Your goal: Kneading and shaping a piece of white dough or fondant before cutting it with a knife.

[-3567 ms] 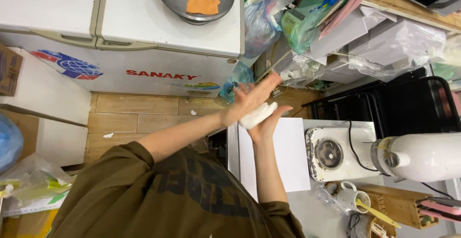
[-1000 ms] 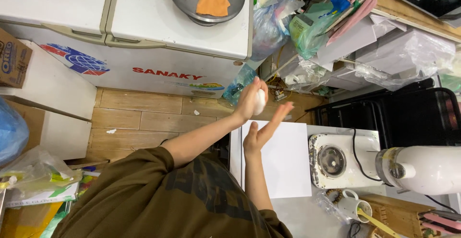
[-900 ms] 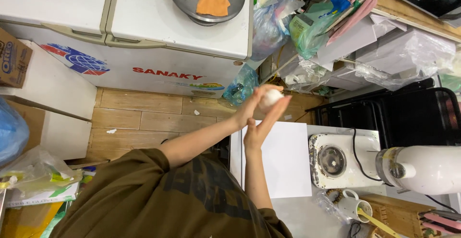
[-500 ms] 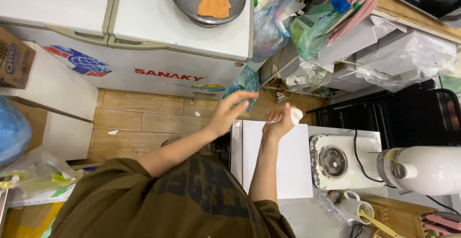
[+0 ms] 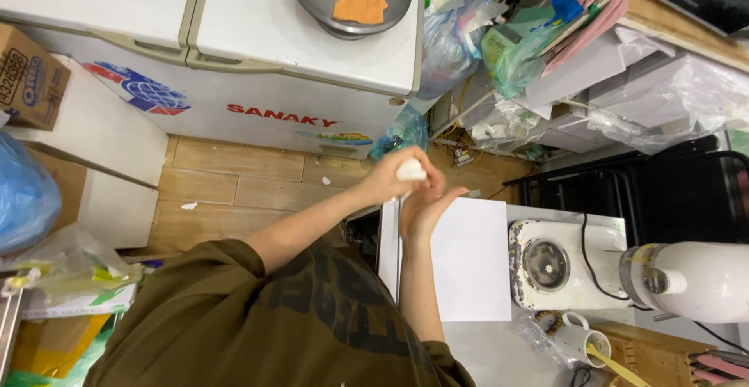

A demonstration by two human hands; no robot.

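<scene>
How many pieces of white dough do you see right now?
1: a white dough lump pressed between the left hand and the right hand, above the white board. More may be hidden behind the palms.

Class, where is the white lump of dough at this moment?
In the head view, the white dough lump sits just left of centre, pressed between both hands above the white board.

Dough ball (image 5: 409, 171) between both hands, above the board (image 5: 470, 262); blender base (image 5: 562, 262) beside it.
</scene>
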